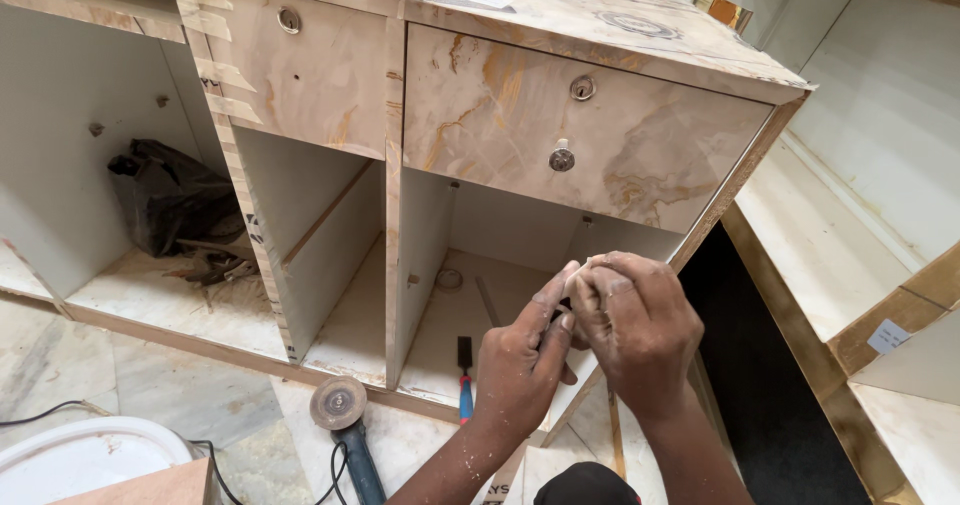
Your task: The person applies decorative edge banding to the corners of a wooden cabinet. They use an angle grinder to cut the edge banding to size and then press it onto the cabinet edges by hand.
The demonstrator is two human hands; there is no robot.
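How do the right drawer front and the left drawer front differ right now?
The right drawer front carries a round lock and a knob below it; the left drawer front shows only a lock. The right one sits nearer the hands. Both share the same beige marble-pattern finish.

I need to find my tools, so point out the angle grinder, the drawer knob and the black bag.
grinder (338,405), head view, on its round disc
knob (562,158), head view, on its metal face
bag (170,195), head view, on its crumpled middle
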